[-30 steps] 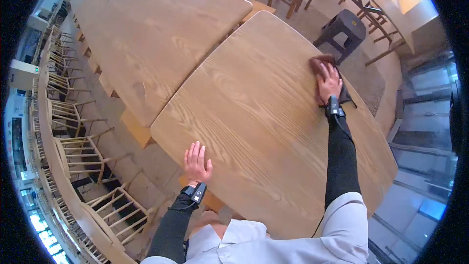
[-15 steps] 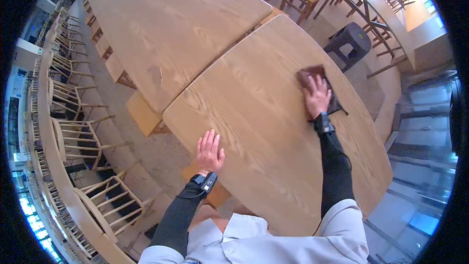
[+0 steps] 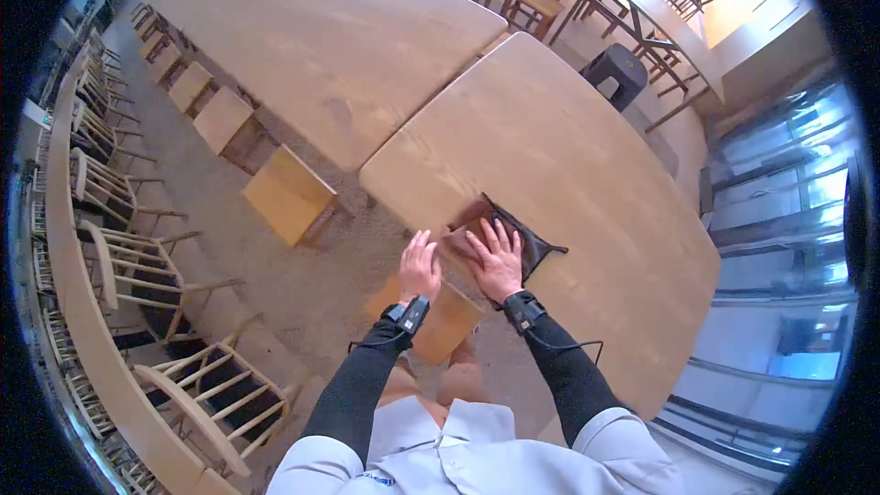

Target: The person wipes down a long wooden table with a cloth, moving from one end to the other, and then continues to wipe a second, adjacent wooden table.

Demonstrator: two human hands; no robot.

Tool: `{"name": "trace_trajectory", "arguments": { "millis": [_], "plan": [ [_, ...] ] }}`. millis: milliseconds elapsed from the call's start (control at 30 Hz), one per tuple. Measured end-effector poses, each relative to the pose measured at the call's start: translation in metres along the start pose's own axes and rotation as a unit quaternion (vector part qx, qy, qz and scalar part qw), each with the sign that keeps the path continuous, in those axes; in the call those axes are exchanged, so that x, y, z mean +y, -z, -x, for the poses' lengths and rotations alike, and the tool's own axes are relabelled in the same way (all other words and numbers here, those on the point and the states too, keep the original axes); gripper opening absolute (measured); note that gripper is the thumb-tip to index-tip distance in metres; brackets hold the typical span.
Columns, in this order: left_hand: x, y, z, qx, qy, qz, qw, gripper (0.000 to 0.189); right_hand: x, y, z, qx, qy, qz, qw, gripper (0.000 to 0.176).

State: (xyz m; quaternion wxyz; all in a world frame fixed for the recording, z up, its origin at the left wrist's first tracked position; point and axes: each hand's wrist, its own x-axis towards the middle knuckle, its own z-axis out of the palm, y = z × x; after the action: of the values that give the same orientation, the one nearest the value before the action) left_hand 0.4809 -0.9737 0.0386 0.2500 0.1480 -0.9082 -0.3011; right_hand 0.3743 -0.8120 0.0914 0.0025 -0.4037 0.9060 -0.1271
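Observation:
A brown and dark cloth (image 3: pixel 541 252) lies at the near left edge of the light wooden table (image 3: pixel 587 174), part of it reaching to the rim. My right hand (image 3: pixel 498 261) rests flat on top of it, fingers spread and stretched out, pressing it down. Underneath the palm the cloth is hidden. Close by on the left, my left hand (image 3: pixel 420 266) hovers past the table edge with its fingers extended and nothing in it. A small gap separates it from the cloth. Both wrists carry a dark strapped device.
A second wooden table (image 3: pixel 302 46) adjoins the far side. Wooden stools (image 3: pixel 291 192) line the left, one (image 3: pixel 446 321) just below my hands. A row of chairs (image 3: pixel 215 394) stands farther left. A black plastic stool (image 3: pixel 616 73) is beyond the table, and windows (image 3: pixel 779 247) are at right.
My right hand has slid the cloth from the table's far right side to its near left edge. My left hand has shifted slightly right and up. The camera view has moved too.

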Motion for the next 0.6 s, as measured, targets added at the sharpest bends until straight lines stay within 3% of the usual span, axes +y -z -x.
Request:
{"name": "trace_trajectory", "arguments": {
  "millis": [167,433,600],
  "plan": [
    [-0.034,0.032,0.038,-0.069,0.065,-0.09,0.991,0.031,0.024,0.008,-0.007,0.014,-0.008,0.014,1.0,0.055],
    [-0.065,0.079,0.057,-0.071,0.164,-0.18,0.967,0.034,0.037,0.005,-0.013,0.039,-0.005,0.025,0.999,0.058],
    [-0.059,0.095,0.059,-0.107,0.159,-0.156,0.969,0.037,0.034,0.015,-0.008,0.031,-0.014,0.01,0.999,0.053]
  ]
}}
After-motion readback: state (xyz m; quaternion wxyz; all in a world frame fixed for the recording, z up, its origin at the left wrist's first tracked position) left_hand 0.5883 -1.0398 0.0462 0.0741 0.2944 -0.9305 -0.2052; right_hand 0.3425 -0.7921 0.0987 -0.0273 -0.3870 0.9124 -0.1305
